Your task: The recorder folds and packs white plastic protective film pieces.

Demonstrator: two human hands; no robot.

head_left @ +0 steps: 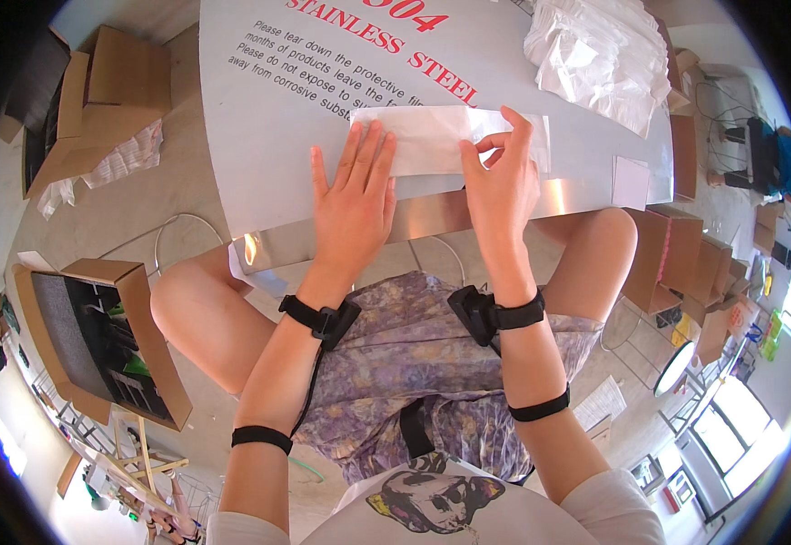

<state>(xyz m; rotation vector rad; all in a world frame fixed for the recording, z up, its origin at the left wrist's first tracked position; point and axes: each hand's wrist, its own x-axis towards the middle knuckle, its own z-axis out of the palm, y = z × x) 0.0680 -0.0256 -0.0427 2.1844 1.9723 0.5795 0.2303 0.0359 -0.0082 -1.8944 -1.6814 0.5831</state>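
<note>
A flat, white, paper-like strip (423, 162) with a translucent right part lies across a steel tabletop (268, 154) covered in grey printed film. My left hand (352, 204) rests palm down near the strip's left end, its fingers stretched over the lower edge. Over the right part is my right hand (504, 182), thumb and index finger apart and the other fingers curled. I see nothing clearly gripped in it. Farther right, a loose pile of crumpled white sheets or bags (595, 64) sits on the table. A small pale card (631, 183) lies at the near right edge.
The bare metal front edge (432, 215) of the table runs above my knees. An open carton with dark contents (96, 336) stands at left, another carton (128, 82) beyond it. Several cardboard boxes (659, 254) are on the right, and a person (763, 159) is farther off.
</note>
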